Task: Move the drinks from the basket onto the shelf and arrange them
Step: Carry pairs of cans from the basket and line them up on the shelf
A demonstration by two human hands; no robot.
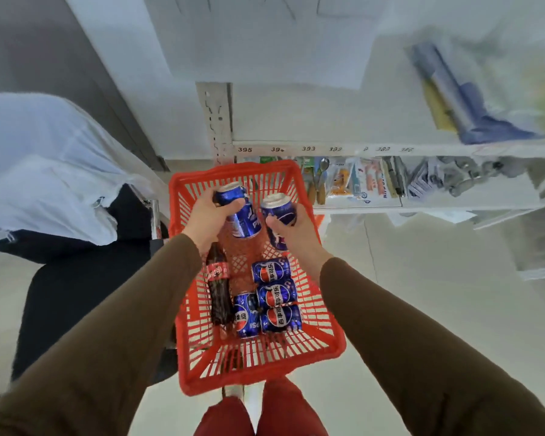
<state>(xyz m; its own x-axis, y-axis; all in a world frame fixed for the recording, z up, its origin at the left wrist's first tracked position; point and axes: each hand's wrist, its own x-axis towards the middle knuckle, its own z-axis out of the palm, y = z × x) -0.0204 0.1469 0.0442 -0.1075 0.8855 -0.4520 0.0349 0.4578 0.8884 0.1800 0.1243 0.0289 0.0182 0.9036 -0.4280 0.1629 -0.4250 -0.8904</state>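
A red plastic basket [328, 338] stands below me in front of the shelf. My left hand [206, 217] grips a blue Pepsi can [244, 220] above the basket's far end. Beside it, my right hand [291, 226] grips a second blue Pepsi can [279, 209]. On the basket floor lie several more blue Pepsi cans [276, 294] and a dark cola bottle with a red label [218, 284], all on their sides. A white shelf [296, 121] with numbered tags on its front edge stretches ahead of the basket.
Blue and yellow packaged goods [463, 99] lie blurred on the shelf's right part. Below it, a lower shelf holds utensils and packets [375, 180]. At left, a white bag [44, 165] rests on a dark chair [76, 294]. A grey slotted upright [216, 121] stands behind the basket.
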